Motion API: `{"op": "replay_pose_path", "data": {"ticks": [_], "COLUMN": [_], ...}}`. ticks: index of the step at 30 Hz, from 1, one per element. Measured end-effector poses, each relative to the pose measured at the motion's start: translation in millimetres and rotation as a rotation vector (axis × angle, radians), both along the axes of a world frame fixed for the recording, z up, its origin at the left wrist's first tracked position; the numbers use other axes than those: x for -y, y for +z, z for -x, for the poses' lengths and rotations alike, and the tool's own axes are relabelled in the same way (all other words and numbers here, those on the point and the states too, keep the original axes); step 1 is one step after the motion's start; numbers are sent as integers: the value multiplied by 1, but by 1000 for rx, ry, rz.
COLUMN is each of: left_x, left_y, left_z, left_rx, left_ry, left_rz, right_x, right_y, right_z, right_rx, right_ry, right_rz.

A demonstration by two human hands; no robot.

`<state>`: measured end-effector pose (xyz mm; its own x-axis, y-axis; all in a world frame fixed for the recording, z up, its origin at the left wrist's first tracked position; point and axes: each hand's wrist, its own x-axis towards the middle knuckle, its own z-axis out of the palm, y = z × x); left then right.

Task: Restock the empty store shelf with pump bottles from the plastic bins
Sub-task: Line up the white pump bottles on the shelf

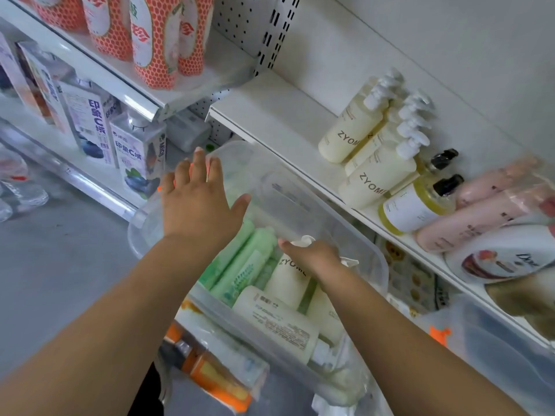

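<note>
A clear plastic bin [354,223] sits below the white shelf [279,115], filled with green bottles [249,259] and cream pump bottles. My right hand [312,256] is inside the bin, closed around the pump end of a cream ZYOME bottle [288,280] that still lies among the others. Over the bin's far left corner hovers my left hand [198,202], fingers spread and holding nothing. On the shelf stand several cream ZYOME pump bottles [369,145], two yellow bottles with black pumps [420,202], pink bottles [486,205] and a Dove bottle [504,256].
To the left, another shelving unit holds orange-patterned packs [153,37] above and boxed drinks [90,121] below. A second clear bin [495,355] is at the lower right. Orange-labelled items [210,376] lie under the near bin. Grey floor lies at the left.
</note>
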<state>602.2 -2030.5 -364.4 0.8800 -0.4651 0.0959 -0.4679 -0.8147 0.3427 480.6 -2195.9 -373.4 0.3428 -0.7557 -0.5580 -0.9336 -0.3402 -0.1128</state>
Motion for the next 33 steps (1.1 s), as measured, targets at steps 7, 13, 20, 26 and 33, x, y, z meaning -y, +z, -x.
{"op": "replay_pose_path", "data": {"ticks": [7,13,20,26,33], "left_x": [2,3,6,6,10], "left_y": [2,0,-1,1,10], "left_z": [-1,-2,-3,-4,-5], "left_rx": [-19,-19,-14,-31,-77], "left_ry": [-5,8,22,21,88], "left_rz": [-62,-94,-71,-58,59], "right_x": [-3,-7,0,-4,-7], "right_y": [-10,-3,-5,31,80], "right_z": [2,7,23,28,25], "right_rx": [112,245,488,646,759], "right_ry": [-134,-137,-241,-105,154], "right_rz": [-8,-12,-68,-79,-39]}}
